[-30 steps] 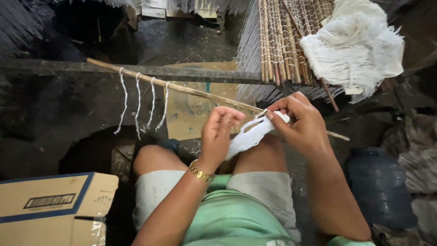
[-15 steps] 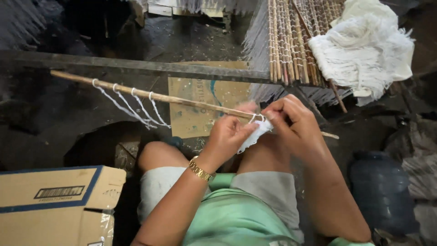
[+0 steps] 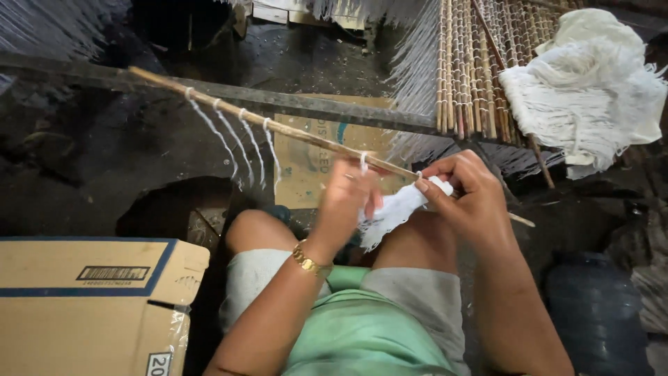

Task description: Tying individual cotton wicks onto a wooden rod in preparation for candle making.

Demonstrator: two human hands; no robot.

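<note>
A long thin wooden stick (image 3: pixel 292 132) slants across my lap from upper left to lower right. Several white strings (image 3: pixel 240 143) are tied on it and hang loose near its left part. My left hand (image 3: pixel 348 202), with a gold watch on the wrist, pinches a white string looped on the stick just left of my other hand. My right hand (image 3: pixel 466 191) grips the stick together with a bundle of white strings (image 3: pixel 390 212) that droops toward my knees.
A cardboard box (image 3: pixel 90 299) stands at the lower left. A flat cardboard sheet (image 3: pixel 313 157) lies on the dark floor ahead. Finished sticks with white fringe (image 3: pixel 473 69) are stacked at the upper right under a white string heap (image 3: pixel 591 90). A dark water jug (image 3: pixel 598 313) stands at right.
The stick's left end has swung upward. My left hand has slid left along the stick and drawn one string away from the bundle. The hanging strings swing.
</note>
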